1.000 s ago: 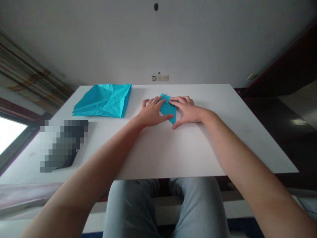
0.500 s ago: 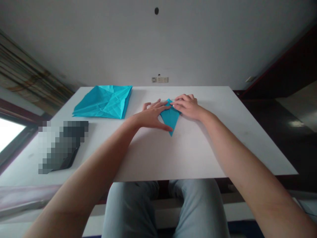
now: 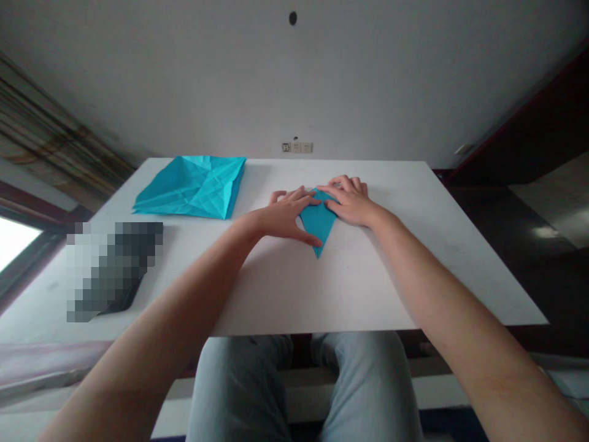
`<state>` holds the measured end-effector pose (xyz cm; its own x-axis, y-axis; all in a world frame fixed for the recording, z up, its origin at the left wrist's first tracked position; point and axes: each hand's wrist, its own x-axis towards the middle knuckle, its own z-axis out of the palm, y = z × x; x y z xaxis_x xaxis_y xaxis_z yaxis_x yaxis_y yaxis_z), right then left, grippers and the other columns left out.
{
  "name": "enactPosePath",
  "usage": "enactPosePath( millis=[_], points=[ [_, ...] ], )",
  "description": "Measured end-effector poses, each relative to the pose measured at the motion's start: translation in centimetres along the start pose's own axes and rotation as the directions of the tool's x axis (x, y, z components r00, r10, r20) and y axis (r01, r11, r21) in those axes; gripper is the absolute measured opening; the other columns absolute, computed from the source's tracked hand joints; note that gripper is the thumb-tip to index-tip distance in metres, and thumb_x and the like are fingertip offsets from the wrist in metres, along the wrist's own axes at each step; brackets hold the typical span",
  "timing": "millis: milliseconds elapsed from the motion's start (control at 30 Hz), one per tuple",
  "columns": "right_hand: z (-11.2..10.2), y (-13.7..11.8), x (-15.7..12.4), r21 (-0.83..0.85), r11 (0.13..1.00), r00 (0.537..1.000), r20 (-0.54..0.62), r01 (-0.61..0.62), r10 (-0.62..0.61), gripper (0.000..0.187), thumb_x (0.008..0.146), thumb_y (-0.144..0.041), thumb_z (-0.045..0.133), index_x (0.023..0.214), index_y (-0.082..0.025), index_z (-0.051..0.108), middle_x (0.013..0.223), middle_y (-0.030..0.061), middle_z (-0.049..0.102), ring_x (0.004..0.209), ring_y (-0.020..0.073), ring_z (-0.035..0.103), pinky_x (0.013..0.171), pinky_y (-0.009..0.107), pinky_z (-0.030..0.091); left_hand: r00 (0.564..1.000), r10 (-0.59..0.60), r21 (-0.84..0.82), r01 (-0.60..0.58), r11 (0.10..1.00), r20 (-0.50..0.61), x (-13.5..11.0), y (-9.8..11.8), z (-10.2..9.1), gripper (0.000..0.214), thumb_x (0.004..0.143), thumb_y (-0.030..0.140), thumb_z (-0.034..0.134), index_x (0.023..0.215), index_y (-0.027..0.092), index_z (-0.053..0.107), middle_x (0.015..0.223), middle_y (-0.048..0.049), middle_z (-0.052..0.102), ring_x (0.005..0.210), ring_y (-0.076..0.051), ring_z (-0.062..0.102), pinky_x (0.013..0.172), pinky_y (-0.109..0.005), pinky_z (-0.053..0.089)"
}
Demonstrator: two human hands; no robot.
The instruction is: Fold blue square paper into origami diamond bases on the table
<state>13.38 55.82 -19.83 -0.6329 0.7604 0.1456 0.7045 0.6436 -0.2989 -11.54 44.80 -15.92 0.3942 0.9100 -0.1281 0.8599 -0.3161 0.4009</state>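
A small piece of blue folded paper (image 3: pixel 321 222), shaped like a kite, lies on the white table in front of me with its sharp point toward me. My left hand (image 3: pixel 289 215) rests over its left side, open, the thumb spread down near the lower point and the fingers reaching to the upper part. At the upper right edge, my right hand (image 3: pixel 350 199) has its index finger along the top and its thumb on the paper, with the other fingers curled. Fingers cover part of the top corner.
A larger creased blue folded paper (image 3: pixel 193 187) lies at the table's far left. Nearer, a dark object (image 3: pixel 122 270), blurred by pixels, rests on the left side. The white table (image 3: pixel 294 294) meets a wall with sockets (image 3: pixel 297 147). My knees are below its front edge.
The right hand's index finger and thumb have shifted on the paper's upper right edge, the thumb coming lower and nearer me. The left hand stays nearly in place.
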Motion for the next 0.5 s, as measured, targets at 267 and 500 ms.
enactPosePath(
  millis=[267,500],
  points=[
    [0.02,0.26,0.28,-0.009,0.999,0.999,0.013,-0.033,0.033,0.063,0.111,-0.053,0.058,0.171,-0.038,0.070,0.169,0.0162,0.060,0.151,0.0530,0.053,0.133,0.084,0.039,0.999,0.047,-0.014,-0.047,0.999,0.006,-0.32,0.51,-0.17,0.128,0.074,0.088,0.098,0.181,0.034,0.054,0.200,-0.0146,0.038,0.192,-0.049,0.016,0.154,-0.066,0.006],
    [-0.21,0.80,0.57,0.061,0.996,0.996,-0.069,-0.057,0.061,0.045,0.101,-0.055,0.078,0.138,-0.029,0.077,0.157,0.0202,0.062,0.152,0.0551,0.055,0.130,0.081,0.044,0.966,-0.053,-0.017,0.051,0.999,-0.253,0.42,-0.33,0.76,0.099,0.089,0.077,0.091,0.169,0.028,0.060,0.176,-0.0195,0.058,0.166,-0.050,0.053,0.142,-0.070,0.033]
  ],
)
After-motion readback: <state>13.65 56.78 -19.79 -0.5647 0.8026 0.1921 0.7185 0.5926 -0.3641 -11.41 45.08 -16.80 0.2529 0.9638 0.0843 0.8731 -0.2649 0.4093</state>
